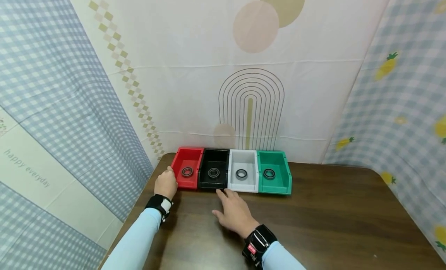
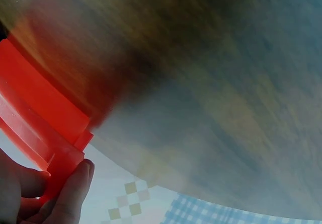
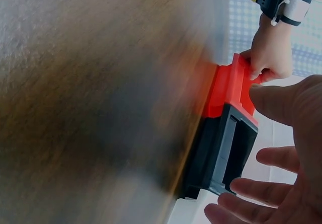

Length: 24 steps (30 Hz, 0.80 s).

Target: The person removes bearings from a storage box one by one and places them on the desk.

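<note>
Four small open bins stand side by side: a red bin (image 1: 188, 157), a black bin (image 1: 214, 157), a white bin (image 1: 242, 158) and a green bin (image 1: 273, 158). Inside each lies one ring-shaped bearing, such as the bearing (image 1: 187, 175) in the red one. My left hand (image 1: 166, 183) pinches the left side wall of the red bin, thumb and fingers on either side of its edge in the left wrist view. Just in front of the black and white bins, my right hand (image 1: 237, 214) is spread and holds nothing. Whether its fingertips touch a bin I cannot tell.
The bins rest near the back edge of a brown wooden table (image 1: 334, 215). Behind them hangs a pale patterned cloth (image 1: 188, 88). Checked cloths hang at the left (image 1: 80, 88) and right.
</note>
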Tool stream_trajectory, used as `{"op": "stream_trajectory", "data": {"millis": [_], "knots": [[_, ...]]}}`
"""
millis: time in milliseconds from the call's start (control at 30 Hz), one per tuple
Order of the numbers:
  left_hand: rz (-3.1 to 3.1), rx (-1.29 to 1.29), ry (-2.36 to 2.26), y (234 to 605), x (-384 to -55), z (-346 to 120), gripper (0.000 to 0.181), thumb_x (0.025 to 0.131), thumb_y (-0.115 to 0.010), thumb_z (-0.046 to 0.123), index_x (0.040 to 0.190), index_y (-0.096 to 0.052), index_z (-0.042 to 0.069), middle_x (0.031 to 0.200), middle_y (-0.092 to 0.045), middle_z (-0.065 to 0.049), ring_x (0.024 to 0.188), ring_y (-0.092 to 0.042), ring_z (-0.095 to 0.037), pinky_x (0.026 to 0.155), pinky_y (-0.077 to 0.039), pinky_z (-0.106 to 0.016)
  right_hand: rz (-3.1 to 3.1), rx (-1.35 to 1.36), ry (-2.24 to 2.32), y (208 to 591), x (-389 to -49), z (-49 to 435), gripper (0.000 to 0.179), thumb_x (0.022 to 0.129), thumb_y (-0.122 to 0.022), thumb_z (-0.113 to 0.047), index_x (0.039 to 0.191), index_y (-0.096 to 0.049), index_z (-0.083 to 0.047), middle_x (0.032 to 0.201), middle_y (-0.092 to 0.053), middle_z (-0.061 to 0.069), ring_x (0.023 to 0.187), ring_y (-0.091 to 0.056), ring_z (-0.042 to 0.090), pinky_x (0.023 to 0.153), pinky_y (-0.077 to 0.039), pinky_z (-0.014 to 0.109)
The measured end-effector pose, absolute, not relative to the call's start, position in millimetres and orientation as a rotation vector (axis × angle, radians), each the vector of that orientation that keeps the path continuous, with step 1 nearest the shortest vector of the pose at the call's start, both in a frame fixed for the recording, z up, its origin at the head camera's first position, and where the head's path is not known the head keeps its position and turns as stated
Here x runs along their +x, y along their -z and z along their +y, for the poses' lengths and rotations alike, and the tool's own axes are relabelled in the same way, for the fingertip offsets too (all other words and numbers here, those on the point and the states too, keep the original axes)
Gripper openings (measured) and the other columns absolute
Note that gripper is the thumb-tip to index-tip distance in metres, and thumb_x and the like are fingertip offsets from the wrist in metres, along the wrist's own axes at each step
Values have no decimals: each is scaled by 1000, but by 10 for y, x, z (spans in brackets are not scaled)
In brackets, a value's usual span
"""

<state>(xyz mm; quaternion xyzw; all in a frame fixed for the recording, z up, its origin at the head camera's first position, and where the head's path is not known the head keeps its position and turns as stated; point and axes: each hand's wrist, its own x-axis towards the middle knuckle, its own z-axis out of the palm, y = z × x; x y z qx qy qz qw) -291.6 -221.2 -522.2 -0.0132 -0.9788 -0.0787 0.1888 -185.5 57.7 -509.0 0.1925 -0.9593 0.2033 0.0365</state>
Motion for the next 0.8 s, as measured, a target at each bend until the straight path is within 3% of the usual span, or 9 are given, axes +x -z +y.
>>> {"op": "stream_trajectory", "data": {"millis": [800], "knots": [[-2729, -21, 246, 5273, -2915, -2194, 47, 89, -75, 2, 127, -61, -20, 89, -74, -30, 75, -75, -45, 69, -65, -55, -2984, 622, -546, 5128, -2080, 471, 69, 99, -75, -46, 157, -55, -14, 152, -61, 19, 139, -60, 38, 115, -54, 53]]}}
